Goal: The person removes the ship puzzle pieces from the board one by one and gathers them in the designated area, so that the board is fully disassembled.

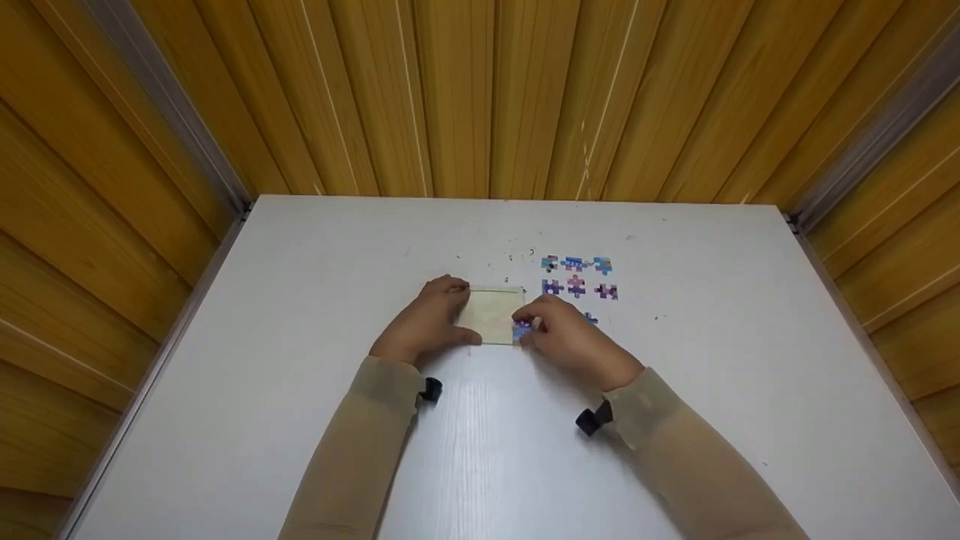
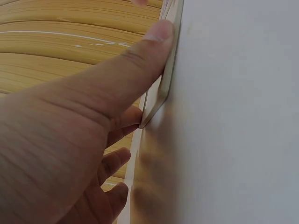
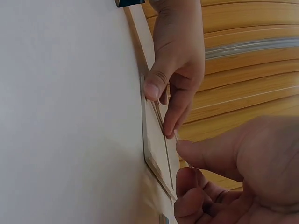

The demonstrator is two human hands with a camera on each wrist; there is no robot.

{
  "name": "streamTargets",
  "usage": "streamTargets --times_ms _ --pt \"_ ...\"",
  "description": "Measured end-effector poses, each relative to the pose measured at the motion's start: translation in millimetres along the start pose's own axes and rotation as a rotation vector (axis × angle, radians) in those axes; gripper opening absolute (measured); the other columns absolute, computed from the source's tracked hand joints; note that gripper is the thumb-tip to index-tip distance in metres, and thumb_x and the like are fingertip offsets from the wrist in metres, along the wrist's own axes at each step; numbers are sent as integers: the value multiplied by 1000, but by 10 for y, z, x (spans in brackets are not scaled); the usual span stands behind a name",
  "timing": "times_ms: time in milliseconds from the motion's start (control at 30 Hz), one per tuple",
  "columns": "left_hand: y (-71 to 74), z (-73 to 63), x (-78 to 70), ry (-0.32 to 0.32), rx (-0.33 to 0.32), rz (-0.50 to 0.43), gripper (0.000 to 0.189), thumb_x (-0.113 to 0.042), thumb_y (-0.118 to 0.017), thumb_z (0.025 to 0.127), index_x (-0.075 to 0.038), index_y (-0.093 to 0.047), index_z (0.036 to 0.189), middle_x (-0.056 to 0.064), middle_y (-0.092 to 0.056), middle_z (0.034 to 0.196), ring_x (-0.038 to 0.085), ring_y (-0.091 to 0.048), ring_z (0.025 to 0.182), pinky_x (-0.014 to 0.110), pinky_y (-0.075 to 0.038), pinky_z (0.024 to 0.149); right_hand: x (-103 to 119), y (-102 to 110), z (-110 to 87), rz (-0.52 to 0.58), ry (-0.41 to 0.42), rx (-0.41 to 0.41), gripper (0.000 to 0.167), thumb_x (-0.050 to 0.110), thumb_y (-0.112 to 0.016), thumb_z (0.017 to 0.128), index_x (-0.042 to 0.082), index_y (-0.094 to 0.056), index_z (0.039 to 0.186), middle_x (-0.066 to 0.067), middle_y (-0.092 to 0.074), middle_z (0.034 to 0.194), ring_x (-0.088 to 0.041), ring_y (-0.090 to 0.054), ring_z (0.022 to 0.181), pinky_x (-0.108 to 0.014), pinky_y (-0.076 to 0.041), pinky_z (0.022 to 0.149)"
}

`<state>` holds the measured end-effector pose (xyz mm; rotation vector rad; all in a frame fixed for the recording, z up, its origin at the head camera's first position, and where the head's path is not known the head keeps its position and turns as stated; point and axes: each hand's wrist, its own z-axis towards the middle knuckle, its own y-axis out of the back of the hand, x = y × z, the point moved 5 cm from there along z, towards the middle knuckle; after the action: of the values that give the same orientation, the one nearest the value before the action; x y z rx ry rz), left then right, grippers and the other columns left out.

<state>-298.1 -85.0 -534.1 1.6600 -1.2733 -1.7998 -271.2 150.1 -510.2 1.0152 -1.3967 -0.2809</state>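
Observation:
A small, flat, pale square puzzle board [image 1: 491,315] with a thin raised rim lies on the white table. My left hand [image 1: 433,319] holds it from the left, thumb at the near edge and fingers at the far edge; in the left wrist view the thumb [image 2: 161,32] lies along the board's rim. My right hand [image 1: 570,337] pinches a blue and purple puzzle piece [image 1: 519,330] over the board's near right corner. Edge-on, that piece is hard to make out in the right wrist view, where the right hand [image 3: 233,172] faces the board [image 3: 156,140].
Several loose jigsaw pieces [image 1: 576,286] lie in rough rows right of the board, one partly hidden behind the right hand. Dark crumbs [image 1: 511,259] are scattered beyond the board. Wood-patterned walls [image 1: 487,97] close off the table's back and sides.

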Motion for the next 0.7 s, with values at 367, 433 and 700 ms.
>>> streamTargets --times_ms 367,433,700 --pt "0 9 26 -6 10 -17 94 -36 -99 89 -6 -56 167 6 -44 178 30 -29 175 45 -29 145 -335 401 -221 -29 -58 -51 38 12 -69 112 16 -73 149 -10 -65 146 -31 -62 126 -55 -58 116" --pt "1 15 29 -10 13 -16 94 -37 -99 89 -6 -56 167 6 -44 178 30 -30 174 45 -30 144 -391 464 -251 -46 -54 -65 38 12 -69 112 15 -73 149 -10 -65 145 -31 -61 122 -53 -58 113" --pt "-11 20 33 5 21 -26 95 -37 -99 89 -6 -55 167 5 -42 180 30 -27 176 45 -29 145 -562 654 -379 -76 -49 -108 37 10 -70 111 10 -73 148 -16 -64 148 -30 -62 113 -45 -56 101"
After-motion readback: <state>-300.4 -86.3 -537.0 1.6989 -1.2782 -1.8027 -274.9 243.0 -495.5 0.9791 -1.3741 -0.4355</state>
